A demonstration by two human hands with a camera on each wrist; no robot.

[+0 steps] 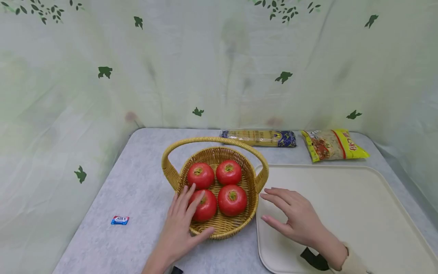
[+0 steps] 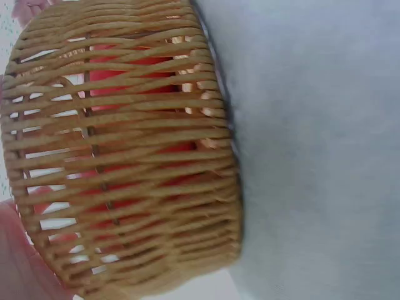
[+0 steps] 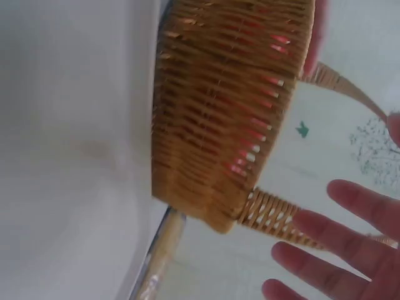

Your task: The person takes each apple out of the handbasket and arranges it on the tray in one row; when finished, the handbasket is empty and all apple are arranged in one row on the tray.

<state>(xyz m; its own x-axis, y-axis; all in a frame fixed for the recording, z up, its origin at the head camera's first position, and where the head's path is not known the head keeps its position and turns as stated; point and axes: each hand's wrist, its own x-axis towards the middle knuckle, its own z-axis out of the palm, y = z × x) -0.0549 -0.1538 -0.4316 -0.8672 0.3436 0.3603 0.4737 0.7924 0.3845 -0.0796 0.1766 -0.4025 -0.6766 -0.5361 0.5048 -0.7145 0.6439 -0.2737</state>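
A round wicker basket (image 1: 224,226) with a tall hoop handle (image 1: 215,139) stands upright on the table. Inside it lie several round red fruits (image 1: 232,200) with greenish-brown crowns. My left hand (image 1: 178,224) is at the basket's front left, fingers spread over the rim and overlapping the nearest left fruit. In the left wrist view the woven side (image 2: 125,144) fills much of the picture. My right hand (image 1: 297,217), fingers apart and holding nothing, hovers right of the basket above the tray. The right wrist view shows its fingers (image 3: 331,231) near the handle's base.
A large beige tray (image 1: 328,198) lies directly right of the basket. Behind are a long pack of noodles (image 1: 258,138) and a yellow food bag (image 1: 333,145). Far left sits a small blue-and-red wrapped packet (image 1: 120,220). A leaf-print curtain (image 1: 205,68) hangs behind the table.
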